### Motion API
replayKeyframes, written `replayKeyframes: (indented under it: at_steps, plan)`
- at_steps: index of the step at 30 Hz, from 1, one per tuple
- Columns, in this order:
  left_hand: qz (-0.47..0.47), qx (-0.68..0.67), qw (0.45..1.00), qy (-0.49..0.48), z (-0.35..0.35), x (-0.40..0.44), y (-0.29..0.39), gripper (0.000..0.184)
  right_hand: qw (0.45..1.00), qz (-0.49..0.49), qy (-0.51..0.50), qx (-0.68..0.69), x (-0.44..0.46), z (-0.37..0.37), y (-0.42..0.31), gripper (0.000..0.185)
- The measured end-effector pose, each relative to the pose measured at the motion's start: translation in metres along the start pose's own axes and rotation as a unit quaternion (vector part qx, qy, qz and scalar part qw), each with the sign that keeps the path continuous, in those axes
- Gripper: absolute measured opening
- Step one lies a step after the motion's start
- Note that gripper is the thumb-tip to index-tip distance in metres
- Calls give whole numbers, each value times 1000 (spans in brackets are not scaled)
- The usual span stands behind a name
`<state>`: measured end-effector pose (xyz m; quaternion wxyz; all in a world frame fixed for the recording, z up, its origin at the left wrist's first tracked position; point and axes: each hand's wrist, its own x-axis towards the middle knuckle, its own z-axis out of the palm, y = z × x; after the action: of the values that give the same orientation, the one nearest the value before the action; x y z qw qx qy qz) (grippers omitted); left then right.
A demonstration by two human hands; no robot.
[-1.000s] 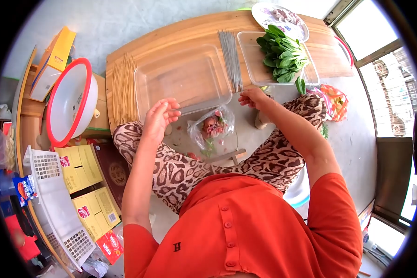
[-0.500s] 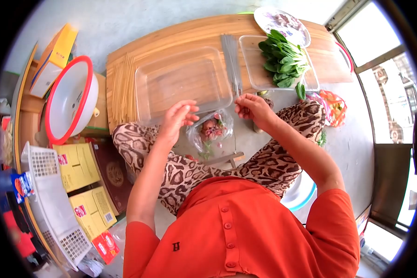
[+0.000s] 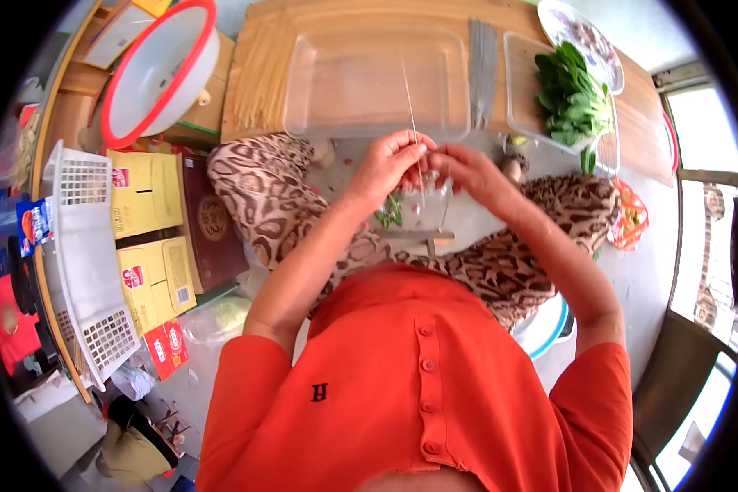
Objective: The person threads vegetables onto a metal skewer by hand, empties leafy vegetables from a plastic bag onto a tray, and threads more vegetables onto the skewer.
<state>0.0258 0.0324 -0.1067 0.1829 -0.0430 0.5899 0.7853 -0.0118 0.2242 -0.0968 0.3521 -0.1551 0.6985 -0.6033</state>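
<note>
My left hand (image 3: 392,166) is closed with finger and thumb pinched on a thin metal skewer (image 3: 409,97), which points up and away over the near edge of the clear empty tray (image 3: 375,82). Right beside it, my right hand (image 3: 465,172) has its fingers curled together near the skewer's lower part; what they grip is too small to make out. A bundle of grey metal skewers (image 3: 482,74) lies right of the tray, and wooden sticks (image 3: 260,78) lie left of it. Below my hands, a plastic bag is mostly hidden, with green leaves (image 3: 390,211) showing.
Leafy greens (image 3: 576,98) lie in a second clear tray (image 3: 518,90) at the right, near a plate of meat (image 3: 555,22). A red-rimmed basin (image 3: 160,74), yellow boxes (image 3: 147,194) and a white basket (image 3: 90,246) stand left. A wooden bar (image 3: 414,235) lies between the legs.
Both hands have come together in front of the tray, and a skewer now shows between them. The view has shifted, so the table sits higher and further right.
</note>
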Motion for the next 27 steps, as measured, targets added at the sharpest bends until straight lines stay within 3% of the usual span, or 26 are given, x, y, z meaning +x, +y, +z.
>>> replayKeyframes:
  at_steps: [6,10,14,17,21,27]
  plan:
    - [-26,141,987,-66,23,4,-5,17,999,-22,-3,-44,13,-30,-9,33]
    - [-18,149,986,-67,15,12,-1,20,997,-47,55,32,21,-45,0,24]
    - [-63,183,981,-35,-16,16,-22,28,991,-15,71,112,15,-73,5,25]
    - [-134,187,973,20,-43,14,-59,27,995,-46,86,18,8,-85,14,26]
    - [-225,88,962,128,-71,10,-113,24,986,15,134,93,9,-88,34,26]
    - [-239,86,960,116,-55,16,-124,23,983,81,145,74,19,-82,35,29]
